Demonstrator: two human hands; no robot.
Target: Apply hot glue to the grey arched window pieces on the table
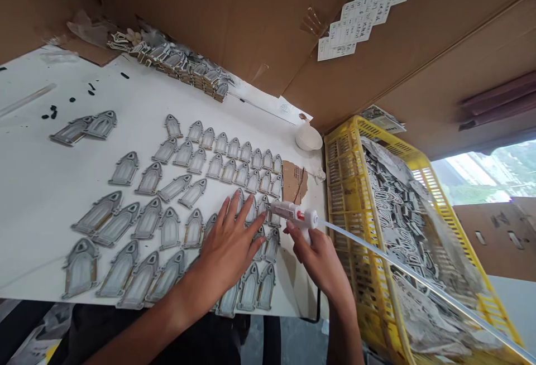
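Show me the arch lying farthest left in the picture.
The left arch of the upper-left pair; its base reaches nearer the picture's left edge than any other arch's.

Window (486,169): daylight glaring in, washed pale.
Tabletop (25,186): bright, soft shadow near the right hand (319,253).
Cardboard wall (234,13): dimmer.
Clear rod (419,278): glinting.
Paper slips (352,24): writing too soft to read.
Yellow basket (373,209): stretched toward the corner.

The white table (29,186) is bordered on its far side by a brown cardboard wall (218,24), to which overlapping paper slips (363,16) are attached. Daylight is admitted through a window (489,169) at right. Grey floor (299,340) is exposed below.
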